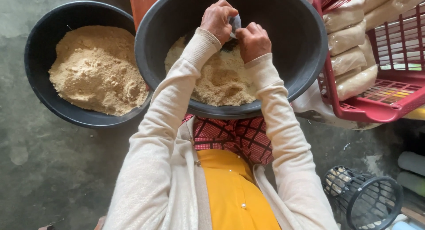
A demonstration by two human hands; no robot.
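Observation:
A large black basin (305,48) in front of me holds a heap of tan sawdust-like powder (221,81). Both my hands are inside it above the powder. My left hand (217,18) and my right hand (253,39) together grip a small clear plastic bag (236,23), pinched between their fingers; most of the bag is hidden behind the hands. My cream cardigan sleeves reach down to the basin's near rim.
A second black basin (40,44) at the left holds more tan powder (95,70). A red plastic crate (376,108) at the right holds several filled bags (349,37). A black mesh basket (367,199) stands at lower right on the concrete floor.

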